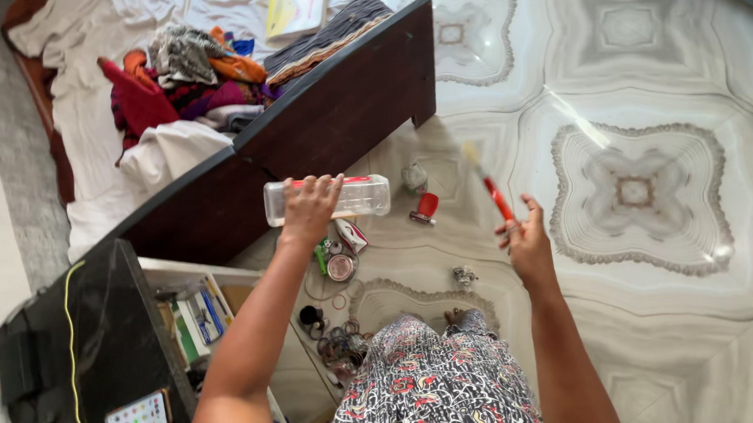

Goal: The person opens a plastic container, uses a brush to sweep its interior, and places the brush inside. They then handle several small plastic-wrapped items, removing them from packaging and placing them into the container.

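— Right, left hand (311, 207) first?

— Grip wrapped over the top of a clear plastic bottle (335, 199), held lying sideways, off the floor. Fingers curl over its upper side; the bottle sticks out both ways from the grip, more to the right.

— Right hand (526, 240)?

— Grip pinched on a thin brush with a red handle (494, 191). Handle runs up and away to the left of the fingers; the pale tip is blurred, so its shape is unclear.

— What lies about the grips?

— Between the two hands, on the patterned tile floor (652, 97): a small red cap (427, 207) and a greyish bit beside it, too small to name. Just under the left grip, a round tin (340, 267) and a green item touching other clutter. Behind the bottle, the dark wooden end of a bed (339, 108), clothes heaped on it. Nearer the wrist's left side, an open drawer (212, 297) with packets inside.

— Hands touching?

— No, well apart.
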